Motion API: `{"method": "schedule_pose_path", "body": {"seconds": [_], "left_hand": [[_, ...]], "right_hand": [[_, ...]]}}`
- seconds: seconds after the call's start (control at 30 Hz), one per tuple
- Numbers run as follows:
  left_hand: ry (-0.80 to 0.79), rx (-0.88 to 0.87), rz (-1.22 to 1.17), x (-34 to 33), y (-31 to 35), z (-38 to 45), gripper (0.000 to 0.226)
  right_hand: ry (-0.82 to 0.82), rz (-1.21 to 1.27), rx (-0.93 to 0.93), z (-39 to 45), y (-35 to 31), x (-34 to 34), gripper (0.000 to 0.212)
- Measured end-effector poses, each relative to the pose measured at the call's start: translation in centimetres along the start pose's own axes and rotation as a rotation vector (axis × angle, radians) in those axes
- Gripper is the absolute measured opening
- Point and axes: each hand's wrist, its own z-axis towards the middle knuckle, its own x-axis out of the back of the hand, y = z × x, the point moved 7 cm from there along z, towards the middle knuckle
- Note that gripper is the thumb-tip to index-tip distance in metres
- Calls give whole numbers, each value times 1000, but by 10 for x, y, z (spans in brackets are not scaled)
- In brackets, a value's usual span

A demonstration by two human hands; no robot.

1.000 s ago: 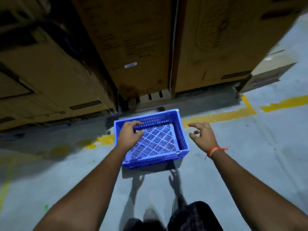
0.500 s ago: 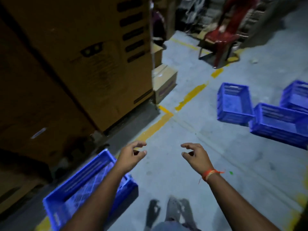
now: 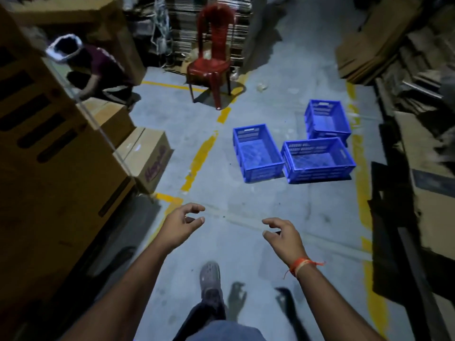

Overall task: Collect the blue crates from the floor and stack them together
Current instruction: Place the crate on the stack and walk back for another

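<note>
Three blue slatted crates stand upright on the grey floor ahead and to the right. The left crate (image 3: 257, 152) sits apart. The near right crate (image 3: 317, 159) touches the far crate (image 3: 327, 121) behind it. My left hand (image 3: 181, 226) and my right hand (image 3: 284, 236) hover empty in front of me, fingers curled and apart, well short of the crates. An orange thread circles my right wrist. The crate I held a second ago is out of view.
Tall cardboard boxes (image 3: 49, 156) wall the left side, with a smaller carton (image 3: 147, 158) at their foot. A red plastic chair (image 3: 213, 57) stands ahead. A person (image 3: 98, 70) crouches at the far left. Flattened cardboard (image 3: 418, 119) lines the right. Yellow floor lines (image 3: 200, 159) cross the aisle.
My left hand let go of the crate beside the boxes. My view swung right, that crate left the frame, and the three crates on the floor came into sight.
</note>
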Motion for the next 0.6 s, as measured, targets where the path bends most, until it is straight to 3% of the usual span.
{"method": "schedule_pose_path", "body": {"seconds": [0.4, 0.6], "left_hand": [[-142, -15, 75, -19, 59, 289, 20], [-280, -68, 190, -39, 117, 431, 19]], "right_hand": [[75, -60, -172, 223, 15, 62, 29], [224, 18, -224, 325, 4, 107, 30]]}}
